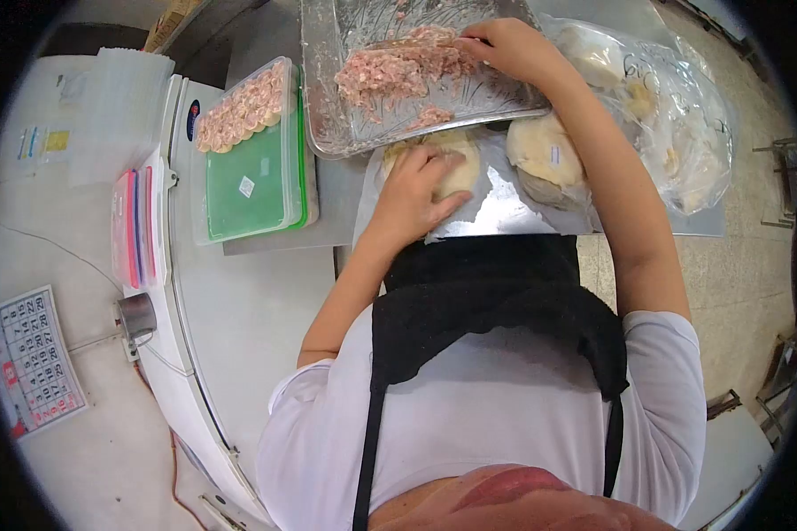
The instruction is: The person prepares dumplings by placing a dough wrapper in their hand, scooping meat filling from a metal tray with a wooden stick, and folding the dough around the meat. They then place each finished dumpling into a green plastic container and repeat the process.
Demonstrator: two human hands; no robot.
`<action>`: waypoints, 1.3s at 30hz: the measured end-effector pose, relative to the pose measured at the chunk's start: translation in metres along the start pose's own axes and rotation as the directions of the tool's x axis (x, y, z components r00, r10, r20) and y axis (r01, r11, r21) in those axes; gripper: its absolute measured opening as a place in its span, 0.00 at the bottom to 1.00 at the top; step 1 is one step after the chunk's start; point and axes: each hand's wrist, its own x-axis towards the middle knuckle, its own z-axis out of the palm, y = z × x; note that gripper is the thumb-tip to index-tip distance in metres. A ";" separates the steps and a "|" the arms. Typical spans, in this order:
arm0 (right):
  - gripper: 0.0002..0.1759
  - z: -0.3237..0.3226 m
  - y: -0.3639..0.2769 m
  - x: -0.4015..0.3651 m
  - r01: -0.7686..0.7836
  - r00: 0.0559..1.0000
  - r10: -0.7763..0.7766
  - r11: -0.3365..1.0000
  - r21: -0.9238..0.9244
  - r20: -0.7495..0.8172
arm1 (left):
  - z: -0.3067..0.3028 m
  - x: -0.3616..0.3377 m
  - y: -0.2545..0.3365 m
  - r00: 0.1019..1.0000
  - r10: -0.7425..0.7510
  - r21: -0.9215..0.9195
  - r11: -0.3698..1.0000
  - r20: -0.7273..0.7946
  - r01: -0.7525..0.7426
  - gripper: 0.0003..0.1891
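Observation:
My left hand (419,193) rests on a pale round dough wrapper (459,170), thumb apart and fingers bent over it. Whether it pinches the edge is hard to see. My right hand (512,55) reaches into a metal tray (328,133) and grips a thin brown stick-like tool (421,42), partly buried in pinkish minced meat (385,80). Smears of the meat coat the tray floor. To the right of the left hand, a stack of round dough wrappers (545,150) bears a small white label.
A clear, green-based container (252,190) at left holds rows of meat-filled dumplings (246,111). Plastic bags (682,115) with pale dough lie at right. A white freezer-like unit (239,327) stands at left, with coloured lids (133,228) beside it.

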 end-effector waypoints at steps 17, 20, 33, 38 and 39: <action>0.20 0.001 0.000 0.002 -0.046 0.998 0.049 0.997 -0.065 0.042 | -0.024 -0.072 -0.024 0.999 -0.042 0.094 0.995 -0.016 0.043 0.08; 0.20 0.003 0.001 0.002 -0.050 0.997 0.053 0.997 -0.066 0.051 | -0.028 -0.077 -0.034 0.998 -0.056 0.090 0.994 -0.021 0.057 0.10; 0.20 0.004 -0.001 -0.001 -0.036 0.999 0.034 0.996 -0.086 -0.029 | -0.002 -0.029 -0.036 0.981 -0.006 0.070 0.997 -0.195 0.020 0.18; 0.20 0.000 -0.002 0.000 -0.039 0.997 0.043 0.997 -0.067 0.065 | -0.003 -0.028 -0.038 0.993 -0.025 0.056 0.998 -0.116 0.032 0.14; 0.21 -0.001 -0.002 0.001 -0.030 0.995 0.037 0.996 -0.080 0.093 | -0.008 -0.025 -0.036 0.994 -0.027 0.004 1.000 -0.104 0.027 0.12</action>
